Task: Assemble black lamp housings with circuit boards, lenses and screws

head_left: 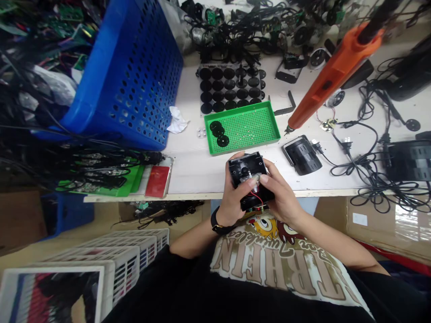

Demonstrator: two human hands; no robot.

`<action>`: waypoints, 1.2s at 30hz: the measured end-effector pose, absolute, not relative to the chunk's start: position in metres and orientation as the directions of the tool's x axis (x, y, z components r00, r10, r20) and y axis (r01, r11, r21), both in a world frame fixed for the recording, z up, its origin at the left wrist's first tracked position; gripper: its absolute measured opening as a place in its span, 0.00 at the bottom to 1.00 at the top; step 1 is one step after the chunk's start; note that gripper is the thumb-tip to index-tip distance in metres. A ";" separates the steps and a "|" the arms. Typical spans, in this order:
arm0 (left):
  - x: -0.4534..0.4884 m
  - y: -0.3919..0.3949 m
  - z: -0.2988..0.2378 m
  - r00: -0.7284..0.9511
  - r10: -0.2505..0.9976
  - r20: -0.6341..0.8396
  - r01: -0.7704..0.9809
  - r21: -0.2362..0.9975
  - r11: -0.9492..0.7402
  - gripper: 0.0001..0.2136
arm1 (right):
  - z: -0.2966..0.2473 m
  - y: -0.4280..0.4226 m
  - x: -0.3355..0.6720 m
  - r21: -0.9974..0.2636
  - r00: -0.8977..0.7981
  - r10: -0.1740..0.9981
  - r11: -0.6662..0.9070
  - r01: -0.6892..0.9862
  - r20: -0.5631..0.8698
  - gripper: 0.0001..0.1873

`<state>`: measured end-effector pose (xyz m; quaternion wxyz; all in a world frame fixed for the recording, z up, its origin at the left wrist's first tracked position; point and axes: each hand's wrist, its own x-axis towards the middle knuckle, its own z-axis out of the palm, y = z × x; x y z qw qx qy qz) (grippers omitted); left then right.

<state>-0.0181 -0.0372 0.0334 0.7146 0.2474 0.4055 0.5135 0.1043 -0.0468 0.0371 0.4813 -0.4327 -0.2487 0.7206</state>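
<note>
Between my two hands, just over the table's front edge, is an open black plastic housing [240,167] with a small clear-and-metal part and a red wire inside. My left hand [232,197] wraps its left side, thumb pressed on the inner part. On the other side my right hand [283,193] grips the housing, its thumb also on the inner part. Beyond them lies a green perforated tray [244,149] with several black discs [222,141] and many tiny screws. An orange electric screwdriver [332,80] hangs to the right, tip down.
A large blue basket [134,80] full of cables and boards stands at left. Rows of black discs [230,84] lie behind the tray. At right are a black device body [303,154] and tangled cables [373,188]. A red phone-like item [157,181] lies near the edge.
</note>
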 end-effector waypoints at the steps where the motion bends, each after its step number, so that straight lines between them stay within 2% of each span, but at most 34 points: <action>1: -0.017 -0.035 0.034 0.143 0.935 -0.325 -0.561 0.751 0.347 0.28 | 0.037 -0.046 0.104 -0.772 -0.163 0.912 -0.406 -0.489 -0.376 0.30; 4: -0.016 -0.030 0.035 0.131 0.938 -0.320 -0.647 0.689 0.326 0.24 | 0.037 -0.045 0.104 -0.794 -0.153 0.920 -0.388 -0.468 -0.360 0.28; 8: -0.017 -0.029 0.032 0.117 0.936 -0.331 -0.649 0.688 0.325 0.23 | 0.039 -0.044 0.103 -0.784 -0.175 0.896 -0.441 -0.436 -0.407 0.30; 13: -0.020 -0.034 0.028 0.173 0.917 -0.359 -0.555 0.734 0.392 0.34 | 0.041 -0.042 0.101 -0.732 -0.143 0.868 -0.481 -0.482 -0.476 0.32; 18: -0.019 -0.037 0.026 0.140 0.917 -0.374 -0.537 0.749 0.388 0.34 | 0.040 -0.039 0.100 -0.765 -0.115 0.883 -0.453 -0.458 -0.454 0.29; 23: -0.022 -0.030 0.030 0.122 0.912 -0.391 -0.547 0.741 0.391 0.33 | 0.032 -0.040 0.106 -0.727 -0.174 0.872 -0.480 -0.491 -0.458 0.34; 26: -0.027 -0.018 0.035 0.105 0.913 -0.395 -0.561 0.734 0.382 0.28 | 0.017 -0.050 0.113 -0.747 -0.276 0.882 -0.471 -0.469 -0.382 0.39; 29: -0.030 -0.005 0.038 0.082 0.910 -0.406 -0.566 0.733 0.377 0.24 | -0.001 -0.064 0.116 -0.858 -0.315 0.913 -0.366 -0.360 -0.258 0.40; 33: -0.028 0.004 0.032 0.042 0.913 -0.405 -0.592 0.726 0.350 0.18 | -0.016 -0.076 0.113 -0.977 -0.087 0.993 -0.101 -0.186 -0.086 0.37; 36: -0.023 0.002 0.027 0.001 0.913 -0.408 -0.613 0.721 0.323 0.17 | -0.017 -0.078 0.111 -0.998 -0.013 1.000 -0.007 -0.062 -0.006 0.37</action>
